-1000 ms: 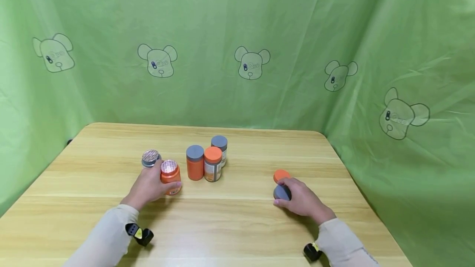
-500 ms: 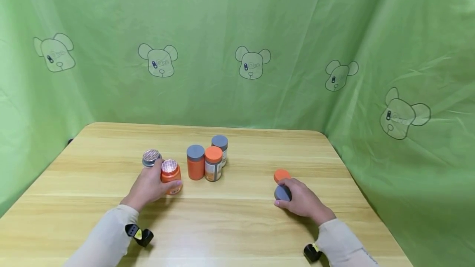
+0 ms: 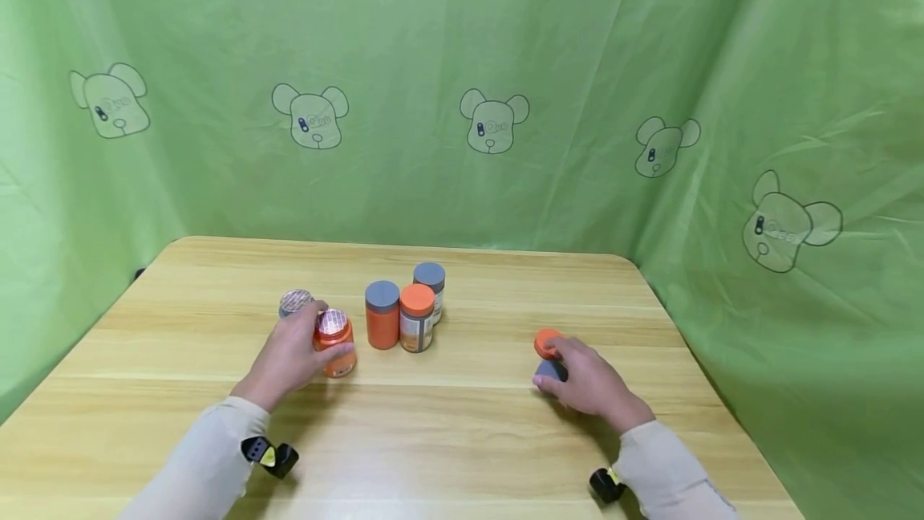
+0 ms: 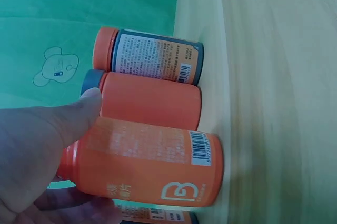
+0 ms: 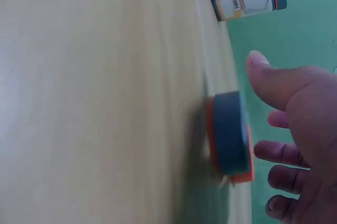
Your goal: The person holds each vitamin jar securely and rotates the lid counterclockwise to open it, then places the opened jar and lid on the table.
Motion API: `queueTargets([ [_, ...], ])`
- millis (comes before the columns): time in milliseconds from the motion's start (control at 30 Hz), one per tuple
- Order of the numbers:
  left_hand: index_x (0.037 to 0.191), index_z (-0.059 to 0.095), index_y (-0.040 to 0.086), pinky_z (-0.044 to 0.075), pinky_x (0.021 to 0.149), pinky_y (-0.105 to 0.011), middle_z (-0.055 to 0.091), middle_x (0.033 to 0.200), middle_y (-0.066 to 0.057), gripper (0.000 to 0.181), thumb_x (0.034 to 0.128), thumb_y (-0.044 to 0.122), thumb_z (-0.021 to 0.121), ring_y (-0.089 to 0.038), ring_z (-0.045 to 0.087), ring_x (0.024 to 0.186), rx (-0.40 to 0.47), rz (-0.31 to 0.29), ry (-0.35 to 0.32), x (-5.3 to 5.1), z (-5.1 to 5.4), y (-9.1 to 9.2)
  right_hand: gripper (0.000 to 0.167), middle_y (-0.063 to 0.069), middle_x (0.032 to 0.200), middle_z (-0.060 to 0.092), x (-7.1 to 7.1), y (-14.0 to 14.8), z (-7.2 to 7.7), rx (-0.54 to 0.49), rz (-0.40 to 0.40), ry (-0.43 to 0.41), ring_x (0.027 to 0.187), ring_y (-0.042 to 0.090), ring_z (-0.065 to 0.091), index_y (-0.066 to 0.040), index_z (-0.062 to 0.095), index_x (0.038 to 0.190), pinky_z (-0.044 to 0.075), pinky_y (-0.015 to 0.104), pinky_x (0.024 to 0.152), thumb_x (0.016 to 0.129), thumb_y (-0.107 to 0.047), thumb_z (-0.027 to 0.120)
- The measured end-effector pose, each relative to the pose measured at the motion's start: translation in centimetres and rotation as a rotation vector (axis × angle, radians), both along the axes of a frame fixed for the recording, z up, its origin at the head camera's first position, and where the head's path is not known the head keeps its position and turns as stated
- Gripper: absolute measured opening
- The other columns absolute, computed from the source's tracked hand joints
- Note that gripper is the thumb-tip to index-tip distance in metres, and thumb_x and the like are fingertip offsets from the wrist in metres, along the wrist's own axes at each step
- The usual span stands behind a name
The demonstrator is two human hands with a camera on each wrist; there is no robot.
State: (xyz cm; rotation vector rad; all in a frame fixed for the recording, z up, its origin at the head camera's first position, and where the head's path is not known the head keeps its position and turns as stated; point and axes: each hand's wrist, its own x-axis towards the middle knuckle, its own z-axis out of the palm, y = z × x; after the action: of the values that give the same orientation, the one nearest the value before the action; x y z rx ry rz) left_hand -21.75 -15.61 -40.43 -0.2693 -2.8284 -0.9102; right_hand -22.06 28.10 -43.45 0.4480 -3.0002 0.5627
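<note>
Left hand (image 3: 289, 353) straddles uncapped orange jar (image 4: 151, 163), left of centre; thumb straight, fingers loose, contact unclear. Right hand (image 3: 595, 383) unclenched beside grey lid (image 5: 230, 132) and orange lid (image 3: 545, 341), lower right. Likely release step; next calls for lifting clear.

Orange plastic bottle (image 4: 152, 161), foil-sealed, uncapped, stood upright. Dark grey lid (image 5: 230, 132) lay just before orange lid (image 3: 546, 341).

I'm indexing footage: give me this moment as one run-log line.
left hand: around lidless orange jar | right hand: over grey lid, thumb off it | orange lid: beside grey one | three capped jars: standing
</note>
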Motion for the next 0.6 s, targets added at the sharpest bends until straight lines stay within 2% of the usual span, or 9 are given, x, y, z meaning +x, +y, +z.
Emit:
queueTargets([
  [167,0.133,0.041,-0.005,0.047,0.089,-0.054,0.048,0.125,-0.027,0.077,0.0795,0.032,0.081,-0.042,0.049,0.113,0.003,0.016,0.086,0.1,0.4,0.5,0.05,0.012,0.113,0.06,-0.6,-1.3,0.3,-0.083,0.049,0.065,0.101,0.027,0.058,-0.003,0.057,0.124,0.046,0.047,0.089,0.086,-0.031,0.073],
  [300,0.13,0.046,-0.004,0.042,0.094,-0.055,0.047,0.124,-0.024,0.072,0.0779,0.03,0.083,-0.039,0.044,0.115,0.05,0.017,0.221,0.5,1.0,1.5,0.046,0.013,0.109,0.061,-1.1,-3.2,0.7,-0.137,0.105,0.091,0.092,0.026,0.057,-0.003,0.058,0.124,0.047,0.042,0.08,0.089,-0.029,0.071],
  [433,0.123,0.051,-0.004,0.043,0.095,-0.052,0.052,0.12,-0.022,0.068,0.0752,0.029,0.085,-0.037,0.049,0.113,0.099,-0.037,0.39,0.8,1.6,3.2,0.044,0.013,0.106,0.061,-1.6,-5.4,1.3,-0.176,0.142,0.113,0.079,0.022,0.053,-0.003,0.058,0.123,0.045,0.034,0.068,0.089,-0.029,0.071],
  [500,0.121,0.053,-0.005,0.045,0.092,-0.05,0.055,0.117,-0.021,0.066,0.0751,0.03,0.085,-0.035,0.053,0.108,0.109,-0.074,0.45,0.8,1.6,4.2,0.044,0.012,0.106,0.062,-2.0,-6.6,1.5,-0.195,0.149,0.112,0.077,0.019,0.052,-0.005,0.058,0.123,0.044,0.032,0.066,0.089,-0.028,0.071],
  [533,0.119,0.054,-0.006,0.046,0.091,-0.049,0.056,0.115,-0.021,0.064,0.075,0.029,0.085,-0.035,0.055,0.107,0.115,-0.094,0.471,0.8,1.6,4.7,0.044,0.012,0.106,0.062,-2.2,-7.2,1.6,-0.208,0.15,0.112,0.078,0.019,0.053,-0.006,0.058,0.124,0.044,0.032,0.067,0.089,-0.028,0.071],
  [600,0.118,0.055,-0.006,0.048,0.088,-0.046,0.058,0.111,-0.019,0.06,0.0769,0.027,0.083,-0.033,0.057,0.103,0.133,-0.128,0.465,0.8,1.4,5.6,0.043,0.011,0.106,0.062,-2.5,-8.3,1.7,-0.239,0.158,0.106,0.079,0.018,0.054,-0.007,0.057,0.124,0.045,0.032,0.067,0.089,-0.026,0.072],
])
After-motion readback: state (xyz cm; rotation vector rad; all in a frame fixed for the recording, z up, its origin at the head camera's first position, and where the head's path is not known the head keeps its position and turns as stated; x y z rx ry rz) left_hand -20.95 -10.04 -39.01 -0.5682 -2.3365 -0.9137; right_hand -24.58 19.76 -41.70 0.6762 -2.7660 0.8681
